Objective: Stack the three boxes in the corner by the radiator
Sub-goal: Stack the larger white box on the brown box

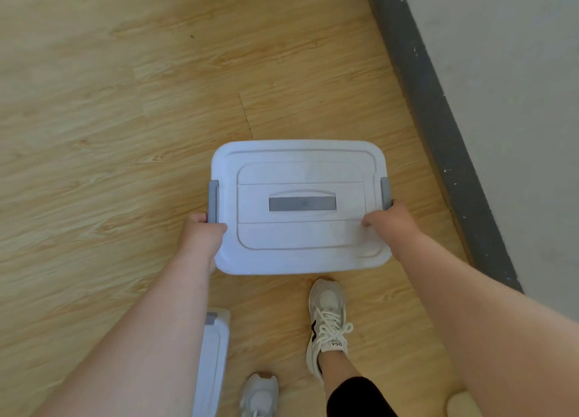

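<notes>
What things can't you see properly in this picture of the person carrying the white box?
- Contents of the white plastic lidded box, head view: its opaque lid covers them.
- Second white plastic box, head view: mostly behind the left forearm and cut by the bottom edge.
- Third box and radiator: outside the frame.
- Left hand and right hand fingers: curled under the box sides.
- Rear grey shoe: cut by the bottom edge.

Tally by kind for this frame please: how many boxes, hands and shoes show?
Boxes: 2, the carried box and a second box partly hidden by the left arm
Hands: 2, left hand, right hand
Shoes: 2, forward shoe, rear shoe
Total: 6
</notes>
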### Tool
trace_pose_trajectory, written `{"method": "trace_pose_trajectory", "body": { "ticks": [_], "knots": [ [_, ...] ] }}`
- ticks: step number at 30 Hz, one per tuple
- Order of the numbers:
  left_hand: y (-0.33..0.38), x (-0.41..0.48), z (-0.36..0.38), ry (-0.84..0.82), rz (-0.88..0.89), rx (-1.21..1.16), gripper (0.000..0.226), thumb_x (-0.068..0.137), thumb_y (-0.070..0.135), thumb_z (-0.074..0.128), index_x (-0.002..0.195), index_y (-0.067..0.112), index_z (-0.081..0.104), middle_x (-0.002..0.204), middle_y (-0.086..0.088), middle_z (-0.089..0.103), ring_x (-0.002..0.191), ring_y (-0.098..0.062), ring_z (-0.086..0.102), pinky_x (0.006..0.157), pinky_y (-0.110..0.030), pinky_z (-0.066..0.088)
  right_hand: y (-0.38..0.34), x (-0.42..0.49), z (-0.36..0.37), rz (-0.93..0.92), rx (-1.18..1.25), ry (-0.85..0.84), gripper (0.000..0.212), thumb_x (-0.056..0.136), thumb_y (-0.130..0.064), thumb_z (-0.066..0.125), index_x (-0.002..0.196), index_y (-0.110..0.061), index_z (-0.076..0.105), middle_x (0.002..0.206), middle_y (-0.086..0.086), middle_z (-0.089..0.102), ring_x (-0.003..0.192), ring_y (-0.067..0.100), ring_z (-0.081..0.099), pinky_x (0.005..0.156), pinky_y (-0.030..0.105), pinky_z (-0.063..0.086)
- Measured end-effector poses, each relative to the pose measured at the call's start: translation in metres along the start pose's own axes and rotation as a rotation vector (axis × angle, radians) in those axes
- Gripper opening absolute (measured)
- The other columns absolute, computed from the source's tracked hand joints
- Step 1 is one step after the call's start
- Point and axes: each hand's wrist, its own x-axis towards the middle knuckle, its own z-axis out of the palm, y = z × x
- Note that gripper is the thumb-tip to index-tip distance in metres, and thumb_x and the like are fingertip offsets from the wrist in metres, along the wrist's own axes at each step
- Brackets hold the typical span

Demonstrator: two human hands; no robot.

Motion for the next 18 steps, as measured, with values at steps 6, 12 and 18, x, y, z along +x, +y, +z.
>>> {"method": "trace_pose_trajectory", "body": {
  "ticks": [6,12,18],
  "knots": [
    [0.016,-0.061,-0.021,-0.055,0.078,0.107,0.044,0.086,-0.001,0.057,0.127,0.008,0.043,0.105,-0.013,0.054,0.091,-0.029,0.055,0.077,-0.038,0.046,0.042,-0.078,-0.034,0.017,0.208,0.020,0.063,0.079,-0.002,0.064,0.137,-0.007,0.040,0.127,0.014,0.055,0.098,0.025,0.051,0.077,0.034,0.041],
    [0.016,-0.128,-0.025,-0.146,0.165,0.210,0.041,0.085,-0.002,0.058,0.123,0.010,0.045,0.114,-0.018,0.058,0.093,-0.032,0.058,0.080,-0.042,0.050,0.103,-0.156,-0.074,0.045,0.386,0.089,0.064,0.080,-0.003,0.064,0.138,-0.009,0.037,0.108,0.005,0.049,0.095,0.023,0.047,0.077,0.037,0.040],
    [-0.010,-0.195,-0.003,-0.267,0.276,0.388,0.042,0.087,0.000,0.057,0.126,0.011,0.043,0.107,-0.013,0.055,0.090,-0.030,0.056,0.077,-0.040,0.047,0.191,-0.217,-0.106,0.131,0.498,0.174,0.065,0.076,-0.006,0.070,0.134,-0.008,0.041,0.106,0.003,0.051,0.092,0.021,0.048,0.074,0.035,0.039]
  ]
}}
